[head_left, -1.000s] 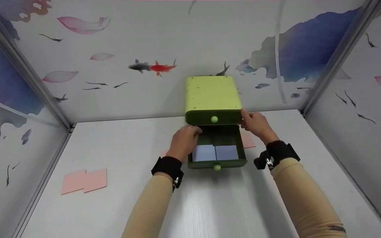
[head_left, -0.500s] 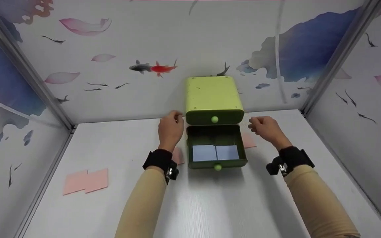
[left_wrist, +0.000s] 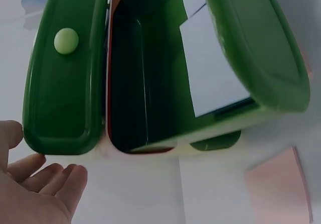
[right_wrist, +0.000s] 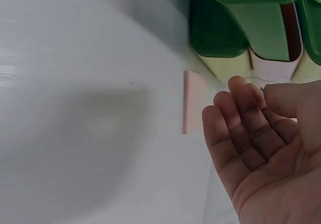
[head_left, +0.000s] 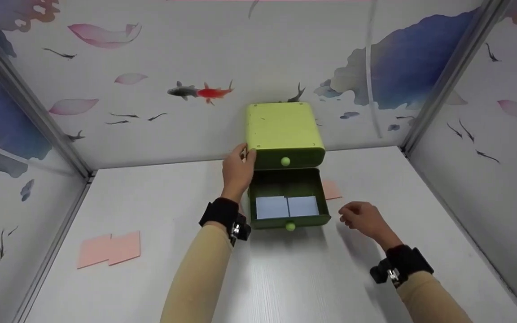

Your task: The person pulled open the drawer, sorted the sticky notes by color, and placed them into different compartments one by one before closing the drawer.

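Note:
A small cabinet with a yellow-green top [head_left: 284, 126] stands against the back wall, its dark green upper drawer [head_left: 269, 158] closed. Below it, a green drawer [head_left: 291, 221] is pulled out, with two pale blue-white square cards [head_left: 271, 207] lying side by side inside. My left hand [head_left: 237, 171] is at the cabinet's upper left front corner, fingertips right at its side; the left wrist view shows these fingers [left_wrist: 70, 184] extended by the closed drawer's end. My right hand [head_left: 366, 219] hovers to the right of the pulled-out drawer, fingers loosely bent and holding nothing.
Two overlapping pink squares [head_left: 110, 249] lie at the left of the white table [head_left: 173, 291]. Another pink square [head_left: 331, 189] lies right of the cabinet, and one more pink square [left_wrist: 281, 189] near its left side. Patterned walls [head_left: 151, 54] enclose the table.
My left hand went from the pulled-out drawer's left edge out to the left, then to the cabinet's upper side. My right hand left the upper right corner and came back toward me.

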Demonstrator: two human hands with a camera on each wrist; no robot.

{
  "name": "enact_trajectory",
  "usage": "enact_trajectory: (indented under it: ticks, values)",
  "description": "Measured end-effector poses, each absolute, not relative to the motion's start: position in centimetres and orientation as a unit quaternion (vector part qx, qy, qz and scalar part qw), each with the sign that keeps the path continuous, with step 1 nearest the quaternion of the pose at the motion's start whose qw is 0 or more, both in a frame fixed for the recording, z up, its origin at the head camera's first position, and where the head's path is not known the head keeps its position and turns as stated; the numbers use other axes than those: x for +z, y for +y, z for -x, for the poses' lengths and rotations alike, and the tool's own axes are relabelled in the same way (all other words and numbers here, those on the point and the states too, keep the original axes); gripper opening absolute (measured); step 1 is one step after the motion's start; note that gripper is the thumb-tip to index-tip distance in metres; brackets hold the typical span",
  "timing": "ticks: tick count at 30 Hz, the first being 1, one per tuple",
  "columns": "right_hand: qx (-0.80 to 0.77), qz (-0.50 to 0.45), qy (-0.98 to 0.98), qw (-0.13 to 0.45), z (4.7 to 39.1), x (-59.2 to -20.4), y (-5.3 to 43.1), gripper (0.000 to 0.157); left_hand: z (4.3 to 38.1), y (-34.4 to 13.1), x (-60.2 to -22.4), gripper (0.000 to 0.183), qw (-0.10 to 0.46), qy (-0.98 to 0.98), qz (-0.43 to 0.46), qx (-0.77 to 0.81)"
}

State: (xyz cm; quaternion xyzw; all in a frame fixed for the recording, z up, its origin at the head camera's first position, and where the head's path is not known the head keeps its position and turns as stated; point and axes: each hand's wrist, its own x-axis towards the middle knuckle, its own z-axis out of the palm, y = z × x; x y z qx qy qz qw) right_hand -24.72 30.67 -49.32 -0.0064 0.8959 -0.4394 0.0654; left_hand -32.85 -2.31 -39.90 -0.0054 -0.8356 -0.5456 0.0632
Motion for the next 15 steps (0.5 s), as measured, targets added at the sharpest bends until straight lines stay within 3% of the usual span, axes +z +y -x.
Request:
enact_trajectory:
  ticks: [15]
  values:
    - [-0.454, 0.081, 0.879, 0.122, 21.0, -53.4, 25.2, 0.027, 33.1, -1.1, -39.7, 0.041, 0.103, -0.816, -0.009, -0.569]
